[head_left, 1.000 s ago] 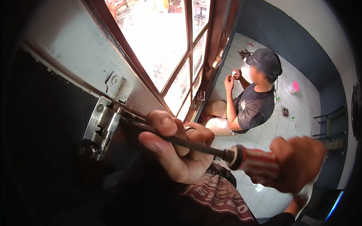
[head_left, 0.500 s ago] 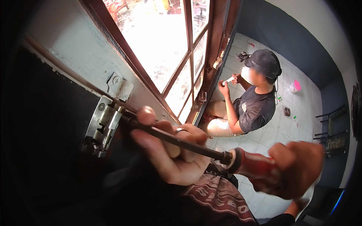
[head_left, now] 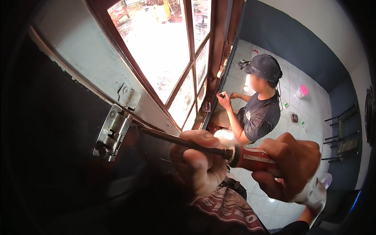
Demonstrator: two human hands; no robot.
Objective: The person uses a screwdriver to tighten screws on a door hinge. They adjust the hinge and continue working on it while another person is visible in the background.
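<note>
A red-handled screwdriver [head_left: 256, 158] is gripped in my right hand [head_left: 295, 166], fingers wrapped round its handle. Its long dark shaft runs left toward a silver slide bolt [head_left: 112, 133] on a dark panel [head_left: 58, 125]; the tip ends beside the bolt's upper right side, and exact contact is hard to make out. Curled loosely round the shaft, close to the handle, is my left hand [head_left: 199, 166], slightly blurred. A small metal catch plate [head_left: 128, 96] with a screw sits on the pale grey frame [head_left: 78, 51] just above the bolt.
Beyond my hands, a person in a dark cap and shirt [head_left: 262, 117] sits by the brown window frame [head_left: 197, 62], holding a small pale item. On the tiled floor stand a pink-lidded tub [head_left: 301, 92] and a small dark container [head_left: 294, 117]. A dark chair [head_left: 346, 133] is at right.
My left hand has slid back along the shaft, away from the bolt toward the handle. My right hand and the screwdriver handle have shifted slightly left. The other person has lowered their hands.
</note>
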